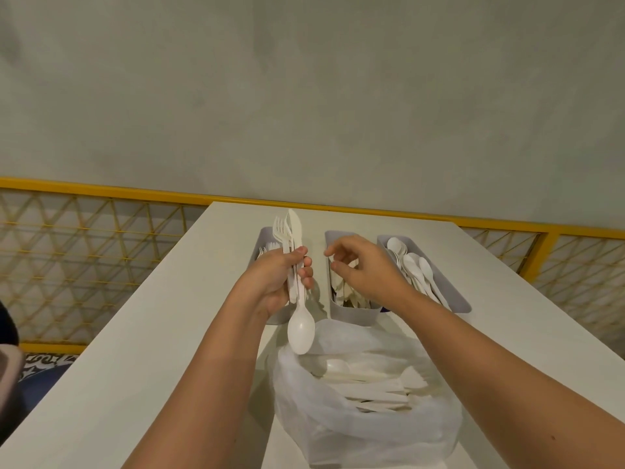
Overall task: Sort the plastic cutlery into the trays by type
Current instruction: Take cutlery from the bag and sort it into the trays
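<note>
From the head view, the left hand grasps a bundle of white plastic cutlery, forks and a knife pointing to 12 o'clock and a spoon hanging bowl-down to 6 o'clock, above the left tray. The right hand hovers released, fingers loosely curled, over the middle tray. At its 3 o'clock the right tray holds spoons, and a plastic bag of cutlery sits on the counter at 6 o'clock of the trays.
</note>
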